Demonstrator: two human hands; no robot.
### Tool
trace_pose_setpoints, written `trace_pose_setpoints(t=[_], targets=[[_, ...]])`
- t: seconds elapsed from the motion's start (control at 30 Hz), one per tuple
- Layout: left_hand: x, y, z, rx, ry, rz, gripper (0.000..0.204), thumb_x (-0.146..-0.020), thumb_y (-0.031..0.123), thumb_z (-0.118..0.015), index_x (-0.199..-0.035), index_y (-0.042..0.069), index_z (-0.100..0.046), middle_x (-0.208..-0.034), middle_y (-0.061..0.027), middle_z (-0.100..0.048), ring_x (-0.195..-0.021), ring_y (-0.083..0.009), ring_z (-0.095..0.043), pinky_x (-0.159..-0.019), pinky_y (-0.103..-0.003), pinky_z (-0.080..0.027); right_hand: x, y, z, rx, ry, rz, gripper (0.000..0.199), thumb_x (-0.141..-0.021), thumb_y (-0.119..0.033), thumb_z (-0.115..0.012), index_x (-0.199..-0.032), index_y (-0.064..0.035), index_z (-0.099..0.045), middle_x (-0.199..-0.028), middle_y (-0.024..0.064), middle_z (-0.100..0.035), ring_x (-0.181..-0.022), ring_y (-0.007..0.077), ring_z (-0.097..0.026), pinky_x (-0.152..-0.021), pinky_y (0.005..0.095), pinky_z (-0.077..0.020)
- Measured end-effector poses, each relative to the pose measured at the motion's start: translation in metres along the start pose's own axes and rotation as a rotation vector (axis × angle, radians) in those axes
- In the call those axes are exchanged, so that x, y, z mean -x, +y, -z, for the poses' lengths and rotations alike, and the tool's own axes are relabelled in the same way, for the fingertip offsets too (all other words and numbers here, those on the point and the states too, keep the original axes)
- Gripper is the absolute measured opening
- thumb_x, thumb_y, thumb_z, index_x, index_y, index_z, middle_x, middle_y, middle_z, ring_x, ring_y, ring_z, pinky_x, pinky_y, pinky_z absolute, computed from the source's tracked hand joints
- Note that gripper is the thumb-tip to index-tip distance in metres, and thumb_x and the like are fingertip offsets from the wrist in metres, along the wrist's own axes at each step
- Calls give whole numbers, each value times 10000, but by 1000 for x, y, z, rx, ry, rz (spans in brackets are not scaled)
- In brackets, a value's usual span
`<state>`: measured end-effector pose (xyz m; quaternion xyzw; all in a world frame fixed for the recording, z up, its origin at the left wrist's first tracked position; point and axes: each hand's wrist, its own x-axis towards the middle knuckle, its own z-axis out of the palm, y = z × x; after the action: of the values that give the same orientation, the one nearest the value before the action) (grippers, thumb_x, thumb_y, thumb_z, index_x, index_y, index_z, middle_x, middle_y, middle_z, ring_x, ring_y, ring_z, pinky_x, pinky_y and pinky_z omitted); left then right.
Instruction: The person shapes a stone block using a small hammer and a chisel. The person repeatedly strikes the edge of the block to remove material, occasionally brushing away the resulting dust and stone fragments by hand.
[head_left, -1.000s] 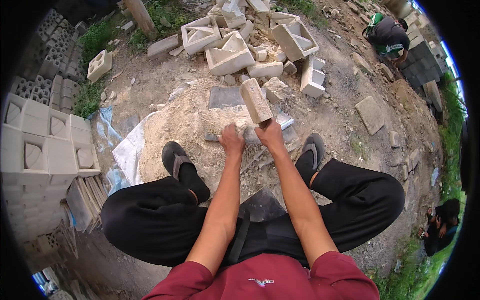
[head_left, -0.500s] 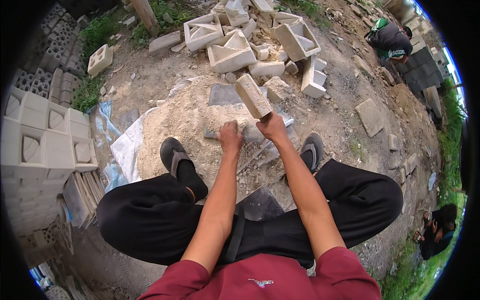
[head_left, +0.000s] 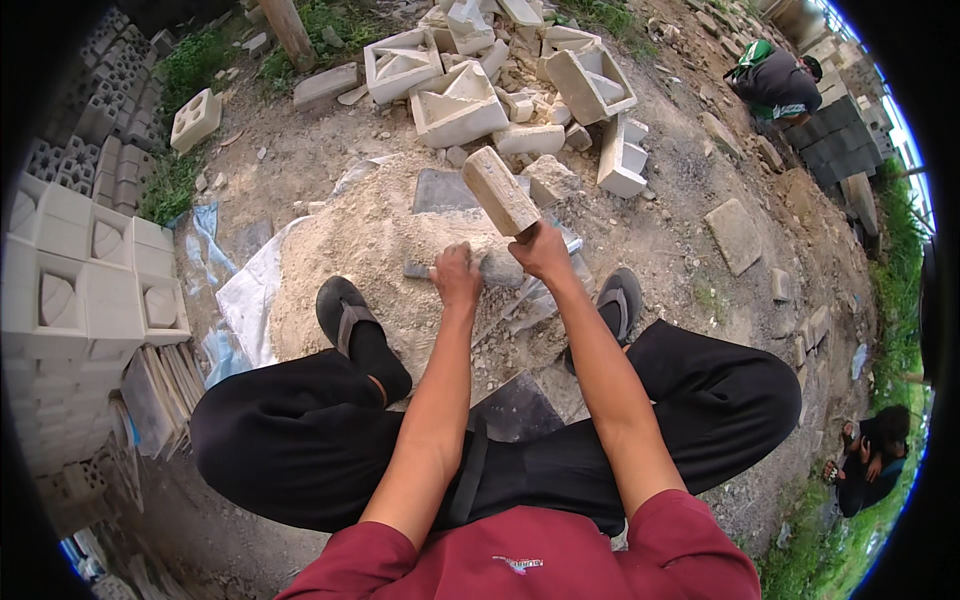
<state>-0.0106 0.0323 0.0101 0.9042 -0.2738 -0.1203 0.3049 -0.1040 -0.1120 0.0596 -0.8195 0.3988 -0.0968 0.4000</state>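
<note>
My right hand (head_left: 543,252) is closed round the short handle of a wooden mallet (head_left: 500,193), its blocky head tilted up and away to the left. Beside it, my left hand (head_left: 458,275) has its fingers curled over a long grey bar-shaped piece (head_left: 500,268), whose left end sticks out past the hand; its material I cannot make out. The bar lies on a heap of pale crumbled rubble (head_left: 350,250) between my sandalled feet. Mallet and bar are apart. Just beyond the hands, a dark flat plate (head_left: 446,190) is partly covered by the rubble.
Broken pale blocks (head_left: 458,105) are piled ahead. Stacked decorative blocks (head_left: 60,290) stand at the left, with thin boards (head_left: 160,395) leaning below them. A white sheet (head_left: 250,300) edges the heap. One person (head_left: 780,80) bends at far right; another (head_left: 875,460) sits lower right.
The view has shifted slightly. Both hands, the mallet and the grey bar keep nearly the same places.
</note>
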Motion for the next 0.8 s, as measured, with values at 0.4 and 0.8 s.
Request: trace_pose_setpoints(t=[0.4, 0.8], targets=[[1, -6, 4, -27, 42, -18, 398, -772, 131, -653, -1168, 136, -620, -1177, -55, -596, -1134, -272, -516, -946, -486, -387, -1, -16, -1, 157, -69, -38, 451, -677, -245, -720, -1026, 11, -593, -991, 257, -662, -929, 425, -640, -830, 472, -517], [0, -5, 6, -74, 7, 17, 372, -802, 164, -653, -1172, 136, -622, -1159, -44, -601, -1128, -267, -518, -951, -482, -385, -5, -21, 0, 226, -96, -75, 387, -697, -210, -671, -994, 33, -621, -947, 273, -662, -941, 422, -635, -821, 471, -520]])
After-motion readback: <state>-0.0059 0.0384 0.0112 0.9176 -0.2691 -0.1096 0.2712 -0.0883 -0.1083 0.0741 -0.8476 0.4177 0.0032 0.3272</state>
